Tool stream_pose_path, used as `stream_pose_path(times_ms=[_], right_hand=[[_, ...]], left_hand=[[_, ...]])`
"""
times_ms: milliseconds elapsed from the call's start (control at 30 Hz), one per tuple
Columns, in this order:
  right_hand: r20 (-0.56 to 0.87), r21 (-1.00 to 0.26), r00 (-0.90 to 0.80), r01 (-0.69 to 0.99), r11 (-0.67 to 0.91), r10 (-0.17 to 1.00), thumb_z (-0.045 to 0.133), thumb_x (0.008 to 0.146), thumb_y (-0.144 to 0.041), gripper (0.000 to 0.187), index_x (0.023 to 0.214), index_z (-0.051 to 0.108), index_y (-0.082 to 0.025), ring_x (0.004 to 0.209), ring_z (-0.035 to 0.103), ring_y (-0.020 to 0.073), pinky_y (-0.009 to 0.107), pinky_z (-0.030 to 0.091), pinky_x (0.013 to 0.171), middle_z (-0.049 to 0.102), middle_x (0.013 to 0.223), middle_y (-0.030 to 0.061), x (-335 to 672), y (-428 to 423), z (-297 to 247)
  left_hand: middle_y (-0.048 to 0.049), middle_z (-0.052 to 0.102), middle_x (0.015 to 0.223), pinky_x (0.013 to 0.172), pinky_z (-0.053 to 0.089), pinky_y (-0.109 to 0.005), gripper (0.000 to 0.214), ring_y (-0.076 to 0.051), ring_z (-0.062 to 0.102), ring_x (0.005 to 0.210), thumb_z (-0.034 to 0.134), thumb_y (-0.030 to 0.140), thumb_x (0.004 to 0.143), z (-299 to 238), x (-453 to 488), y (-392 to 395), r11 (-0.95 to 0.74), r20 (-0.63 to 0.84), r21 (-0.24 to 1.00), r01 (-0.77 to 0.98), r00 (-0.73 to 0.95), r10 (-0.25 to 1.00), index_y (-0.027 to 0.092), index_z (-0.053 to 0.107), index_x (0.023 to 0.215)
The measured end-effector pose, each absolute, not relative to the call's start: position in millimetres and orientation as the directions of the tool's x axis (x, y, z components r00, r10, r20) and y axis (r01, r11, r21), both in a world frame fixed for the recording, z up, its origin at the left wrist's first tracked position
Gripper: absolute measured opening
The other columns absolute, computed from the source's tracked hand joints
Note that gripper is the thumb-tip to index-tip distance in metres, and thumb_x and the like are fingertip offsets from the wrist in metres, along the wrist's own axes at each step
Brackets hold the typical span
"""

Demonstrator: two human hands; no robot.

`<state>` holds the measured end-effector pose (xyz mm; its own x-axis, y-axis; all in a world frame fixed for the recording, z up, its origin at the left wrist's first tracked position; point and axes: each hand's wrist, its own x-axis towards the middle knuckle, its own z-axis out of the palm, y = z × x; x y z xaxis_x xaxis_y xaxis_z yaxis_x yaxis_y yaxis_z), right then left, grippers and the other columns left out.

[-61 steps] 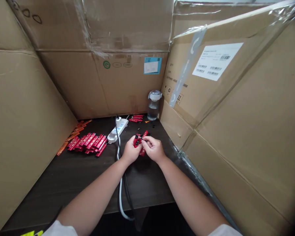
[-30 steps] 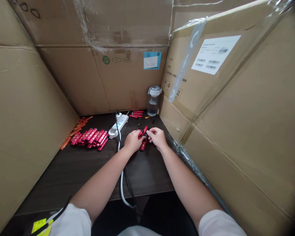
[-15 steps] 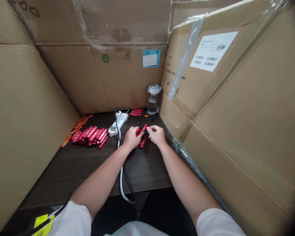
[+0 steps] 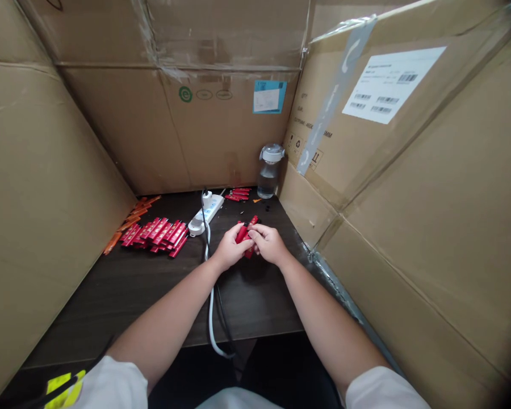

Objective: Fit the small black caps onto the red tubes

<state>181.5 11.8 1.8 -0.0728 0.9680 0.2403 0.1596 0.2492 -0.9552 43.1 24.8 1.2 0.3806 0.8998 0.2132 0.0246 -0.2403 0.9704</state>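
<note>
Left hand [image 4: 229, 249] and right hand [image 4: 268, 244]: grips closed on red parts [image 4: 243, 233] over dark bench [image 4: 111, 301]. Stacked red strips [image 4: 153, 237] lie left, near white power strip [image 4: 205, 215].

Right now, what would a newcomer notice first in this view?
The left hand and right hand meet mid-table, holding a bright red piece between them. Left of them, a heap of red strips lies on the dark table beside a white power strip. Cardboard boxes wall in the table on three sides.

Flat red pieces [image 4: 153, 237] are heaped on the dark tabletop [image 4: 97, 301] between orange sticks [image 4: 132, 218] and a white power strip [image 4: 206, 213], a lidded bottle [image 4: 269, 176] placed behind
</note>
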Motion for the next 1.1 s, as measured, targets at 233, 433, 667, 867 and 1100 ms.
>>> stream_pose_path(times_ms=[233,433,667,867,1100], right_hand=[[0.2,-0.98,0.113,0.006,0.201,0.973,0.06,0.075,-0.042,0.029,0.085,0.064,-0.015,0.043,0.05,0.0114,0.024,0.045,0.044,0.056,0.054,-0.0007,175.1,12.9,2.5],[0.198,-0.977,0.049,0.086,0.194,0.979,0.055,0.078,-0.041,0.028,0.082,0.063,-0.014,0.04,0.047,0.0106,0.022,0.039,0.039,0.055,0.053,-0.0004,176.3,12.8,2.8],[0.281,-0.947,0.009,0.169,0.275,0.96,0.05,0.08,-0.034,0.02,0.08,0.059,-0.016,0.054,0.055,0.0132,0.023,0.043,0.051,0.06,0.064,0.0012,180.7,11.8,3.3],[0.346,-0.863,0.002,0.392,0.317,0.938,0.038,0.086,-0.028,0.017,0.075,0.049,-0.02,0.052,0.052,0.0133,0.023,0.039,0.054,0.054,0.055,-0.002,183.4,9.8,3.6],[0.43,-0.753,-0.037,0.536,0.381,0.902,0.032,0.086,-0.023,0.018,0.072,0.043,-0.021,0.057,0.051,0.0152,0.024,0.037,0.058,0.053,0.059,-0.0004,182.8,9.9,1.7]], left_hand=[[0.0063,0.051,0.055,0.037,0.036,-0.018,0.045,-0.006,0.045,0.039,0.063,0.044,0.075,4.6,47.6,19.0,-0.097,0.155,0.979,-0.179,0.349,0.924,0.015,0.052,0.108],[0.0063,0.05,0.051,0.036,0.035,-0.019,0.047,-0.006,0.043,0.037,0.063,0.042,0.074,2.8,51.2,18.1,-0.137,0.162,0.983,-0.124,0.23,0.96,0.013,0.055,0.109],[0.0056,0.049,0.052,0.037,0.033,-0.018,0.042,-0.005,0.041,0.038,0.063,0.04,0.077,4.2,44.0,19.4,-0.139,0.195,0.974,-0.178,0.352,0.915,0.011,0.058,0.107],[0.0024,0.056,0.06,0.043,0.042,-0.021,0.041,-0.008,0.05,0.045,0.064,0.039,0.075,6.1,43.0,18.5,-0.109,0.175,0.979,-0.171,0.442,0.88,0.012,0.06,0.105],[0.0066,0.046,0.045,0.036,0.033,-0.018,0.036,-0.006,0.04,0.036,0.061,0.04,0.077,5.0,52.2,11.2,-0.132,0.163,0.985,-0.111,0.364,0.917,0.013,0.061,0.1]])
